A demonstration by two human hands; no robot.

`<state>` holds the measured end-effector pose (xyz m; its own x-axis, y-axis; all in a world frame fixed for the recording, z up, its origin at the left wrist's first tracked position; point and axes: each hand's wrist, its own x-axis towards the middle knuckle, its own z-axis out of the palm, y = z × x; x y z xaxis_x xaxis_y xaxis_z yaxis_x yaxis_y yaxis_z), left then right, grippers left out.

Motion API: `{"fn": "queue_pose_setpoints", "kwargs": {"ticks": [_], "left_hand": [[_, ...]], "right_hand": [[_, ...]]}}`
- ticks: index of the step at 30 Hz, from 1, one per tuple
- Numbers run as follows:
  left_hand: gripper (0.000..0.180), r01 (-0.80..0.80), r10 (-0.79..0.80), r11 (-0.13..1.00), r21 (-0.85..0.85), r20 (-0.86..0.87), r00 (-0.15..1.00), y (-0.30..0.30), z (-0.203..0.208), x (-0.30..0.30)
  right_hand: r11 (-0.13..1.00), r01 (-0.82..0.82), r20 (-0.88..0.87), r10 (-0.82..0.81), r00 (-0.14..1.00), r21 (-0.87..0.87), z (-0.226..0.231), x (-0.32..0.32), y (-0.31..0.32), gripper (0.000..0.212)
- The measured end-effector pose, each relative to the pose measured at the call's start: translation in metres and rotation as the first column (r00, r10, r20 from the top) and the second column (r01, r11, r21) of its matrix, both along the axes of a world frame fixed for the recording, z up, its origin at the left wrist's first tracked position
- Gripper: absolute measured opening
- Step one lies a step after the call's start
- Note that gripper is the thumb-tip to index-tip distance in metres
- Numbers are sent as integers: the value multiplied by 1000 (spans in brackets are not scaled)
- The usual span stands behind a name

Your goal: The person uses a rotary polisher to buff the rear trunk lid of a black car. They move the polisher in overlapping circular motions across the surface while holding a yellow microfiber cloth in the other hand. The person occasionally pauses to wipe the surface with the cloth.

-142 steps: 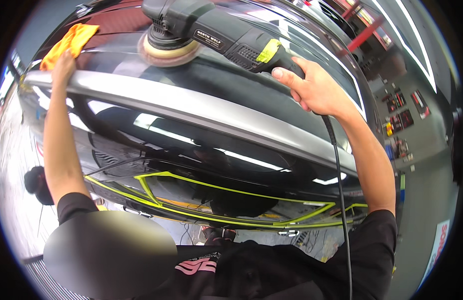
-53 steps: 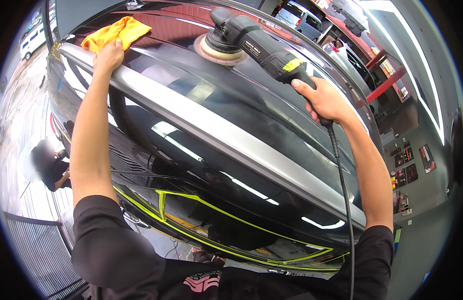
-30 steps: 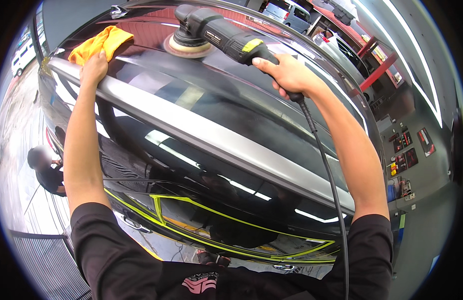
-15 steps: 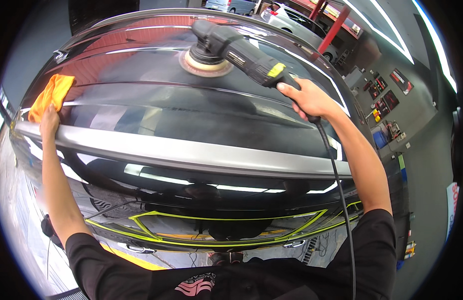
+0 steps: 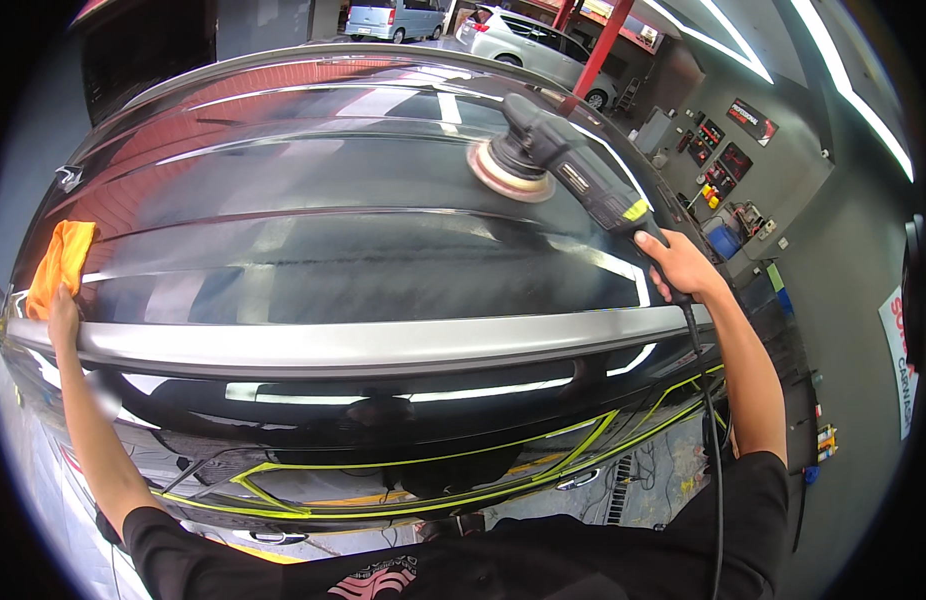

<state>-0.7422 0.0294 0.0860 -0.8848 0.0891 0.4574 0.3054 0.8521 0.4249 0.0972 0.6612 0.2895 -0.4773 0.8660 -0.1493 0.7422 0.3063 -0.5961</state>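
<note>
My right hand [image 5: 680, 266] is wrapped round the rear handle of a black car polisher [image 5: 573, 168] with a yellow-green patch. Its round pad [image 5: 510, 176] lies on the right part of a glossy black car roof [image 5: 343, 240], which shows hazy smears. A black cord [image 5: 713, 450] hangs from the handle past my forearm. At the far left, my left hand [image 5: 63, 315] grips an orange cloth [image 5: 63, 265] just above the silver roof rail [image 5: 283, 345]; some fingers are hidden behind the cloth.
Yellow-green masking tape [image 5: 423, 458] outlines the side window below the rail. A red post [image 5: 603, 45], a silver car [image 5: 543, 45] and a blue van [image 5: 393, 18] stand beyond the roof. Tools and a blue container [image 5: 724, 240] line the grey wall at right.
The polisher has moved right across the roof, with my right hand on its handle. My view has shifted, so the roof and cloth sit lower. My left hand still grips the cloth.
</note>
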Motion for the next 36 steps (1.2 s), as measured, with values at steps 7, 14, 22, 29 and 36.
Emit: {"fn": "queue_pose_setpoints", "kwargs": {"ticks": [7, 14, 22, 29, 36], "left_hand": [[68, -35, 35, 999, -3, -66, 997, -4, -4, -10], [66, 142, -132, 990, 1, 382, 915, 16, -18, -10], [65, -82, 97, 994, -74, 222, 970, 46, 28, 66], [62, -133, 149, 986, -102, 168, 974, 55, 54, 104], [62, -174, 184, 980, -96, 102, 978, 66, 52, 118]], "right_hand": [[982, 186, -7, -186, 982, -30, 6, 28, 24, 48], [987, 148, 21, -150, 989, 54, 15, 3, 31, 49], [998, -16, 37, 14, 999, 64, 6, -47, 1, 49], [956, -265, 56, 259, 964, 129, 4, -132, -26, 49], [910, -382, 118, 366, 923, 164, 7, -237, -54, 54]]}}
